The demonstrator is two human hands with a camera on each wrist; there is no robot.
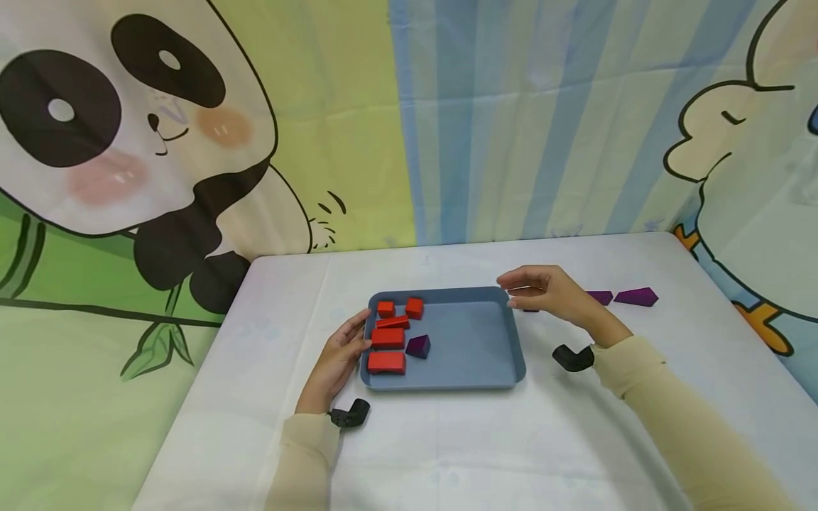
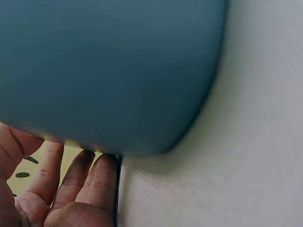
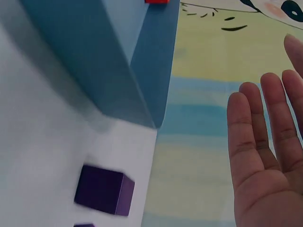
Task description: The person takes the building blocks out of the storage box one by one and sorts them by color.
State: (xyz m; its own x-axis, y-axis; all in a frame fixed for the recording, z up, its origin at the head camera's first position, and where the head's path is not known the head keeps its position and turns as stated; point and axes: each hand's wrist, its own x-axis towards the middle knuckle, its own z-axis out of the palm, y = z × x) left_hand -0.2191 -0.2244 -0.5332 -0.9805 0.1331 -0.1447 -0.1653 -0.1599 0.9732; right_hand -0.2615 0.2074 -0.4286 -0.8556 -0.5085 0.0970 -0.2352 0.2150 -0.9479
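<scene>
A blue-grey tray [image 1: 473, 355] lies on the white table. My left hand [image 1: 339, 358] holds its left edge, with the thumb over the rim and the other fingers along the outer wall; in the left wrist view, the fingertips [image 2: 110, 163] meet the tray wall [image 2: 113, 85]. Several red blocks [image 1: 387, 338] line the left side of the tray, and one dark purple block [image 1: 418, 346] sits beside them. My right hand [image 1: 549, 291] is raised near the tray's far right corner, fingers extended and holding nothing. Below it, a purple block [image 3: 100, 189] lies on the table outside the tray.
Two more purple pieces lie on the table to the right, one purple piece [image 1: 601, 297] partly behind my right wrist and a longer purple piece [image 1: 637, 297] beyond it. A cartoon-printed curtain [image 1: 498, 128] hangs behind the table's far edge.
</scene>
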